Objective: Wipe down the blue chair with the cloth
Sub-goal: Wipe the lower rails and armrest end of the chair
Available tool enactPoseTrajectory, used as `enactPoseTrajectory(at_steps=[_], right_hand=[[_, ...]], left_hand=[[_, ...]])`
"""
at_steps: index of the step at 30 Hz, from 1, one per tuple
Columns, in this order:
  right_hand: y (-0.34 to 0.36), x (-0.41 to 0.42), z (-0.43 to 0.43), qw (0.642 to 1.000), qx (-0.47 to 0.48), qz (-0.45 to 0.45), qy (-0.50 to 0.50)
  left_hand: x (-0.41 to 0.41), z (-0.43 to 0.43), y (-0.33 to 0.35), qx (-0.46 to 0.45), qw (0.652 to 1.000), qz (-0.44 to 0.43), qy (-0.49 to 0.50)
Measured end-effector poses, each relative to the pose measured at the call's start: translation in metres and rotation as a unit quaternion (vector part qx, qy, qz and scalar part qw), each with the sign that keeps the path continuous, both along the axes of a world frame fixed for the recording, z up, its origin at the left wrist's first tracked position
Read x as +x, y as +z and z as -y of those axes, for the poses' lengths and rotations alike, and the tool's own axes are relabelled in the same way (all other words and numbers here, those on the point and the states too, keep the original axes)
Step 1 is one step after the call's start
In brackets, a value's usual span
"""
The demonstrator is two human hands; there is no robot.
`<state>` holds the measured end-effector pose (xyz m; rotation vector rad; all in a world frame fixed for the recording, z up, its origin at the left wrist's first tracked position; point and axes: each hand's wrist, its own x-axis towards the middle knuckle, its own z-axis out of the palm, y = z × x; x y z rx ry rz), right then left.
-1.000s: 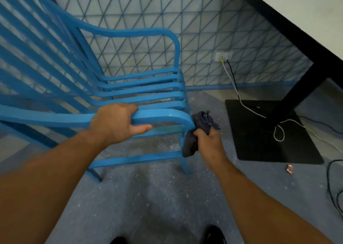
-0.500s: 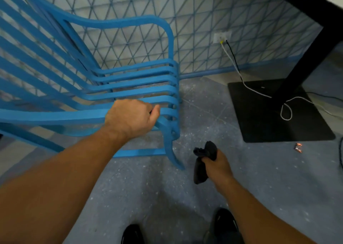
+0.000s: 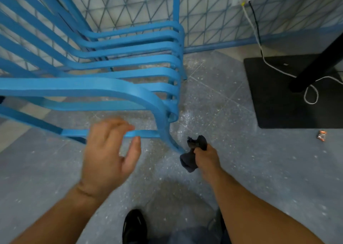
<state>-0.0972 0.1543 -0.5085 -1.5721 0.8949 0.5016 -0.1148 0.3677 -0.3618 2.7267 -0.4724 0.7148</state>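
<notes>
- The chair (image 3: 111, 87) stands at the left on a speckled floor (image 3: 222, 113), its near armrest curving down into the front leg (image 3: 165, 132).
- The right hand (image 3: 207, 158) is fisted round the cloth (image 3: 187, 162) — dark and bunched, with one tuft above the knuckles and a fold hanging below. It sits low at the foot of that leg; whether it presses on the metal I cannot tell.
- The left hand (image 3: 107, 154) is open with its fingers loosely spread. It holds nothing, and its fingertips are at the lower rail (image 3: 146, 133); contact is unclear.
- The step in hand looks like the bottom of the leg.
- To do it well:
  - Wrap the cloth round the bar rather than dabbing one face, so the back gets wiped too.
  - Run it right down to the floor, where grime likely gathers.
  - Steady the frame with the free hand on the rail — a light chair may skid under a firm pull.
  - Turn the cloth to a fresh fold before starting the rail.
- A black base (image 3: 278, 104) with cables (image 3: 311, 95) lies well to the right, and a small wrapper (image 3: 321, 135) is nearer. Neither is in the way.
</notes>
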Motion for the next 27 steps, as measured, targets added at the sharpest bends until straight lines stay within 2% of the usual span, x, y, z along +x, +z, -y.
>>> enactPoseTrajectory(at_steps=[3, 6, 8, 10, 14, 17, 19, 22, 27], right_hand=[[-0.009, 0.002, -0.001, 0.999, -0.038, 0.006, 0.019], [-0.020, 0.004, -0.004, 0.996, -0.084, 0.014, 0.008], [-0.026, 0.009, -0.009, 0.995, -0.096, 0.027, 0.004], [-0.029, 0.019, -0.018, 0.996, -0.066, 0.053, -0.003], [-0.038, 0.037, -0.046, 0.996, -0.033, 0.078, 0.035], [-0.058, 0.042, -0.058, 0.997, -0.021, 0.048, 0.049], [-0.072, 0.044, -0.059, 0.998, -0.027, 0.023, 0.056], [-0.076, 0.046, -0.056, 0.998, -0.005, 0.021, 0.058], [-0.035, 0.037, -0.049, 0.989, 0.059, 0.124, 0.050]], left_hand=[[0.000, -0.009, -0.065, 0.067, 0.969, -0.235, 0.023], [0.026, -0.007, -0.096, 0.114, 0.928, -0.353, 0.040], [0.041, -0.003, -0.108, 0.144, 0.911, -0.386, 0.029], [0.053, 0.002, -0.117, 0.158, 0.899, -0.409, 0.018], [0.070, 0.012, -0.128, 0.181, 0.905, -0.384, 0.023], [0.080, 0.024, -0.139, 0.271, 0.861, -0.427, 0.052], [0.080, 0.032, -0.147, 0.289, 0.826, -0.477, 0.082], [0.083, 0.029, -0.152, 0.297, 0.810, -0.501, 0.066], [0.090, 0.026, -0.141, 0.300, 0.784, -0.543, 0.040]])
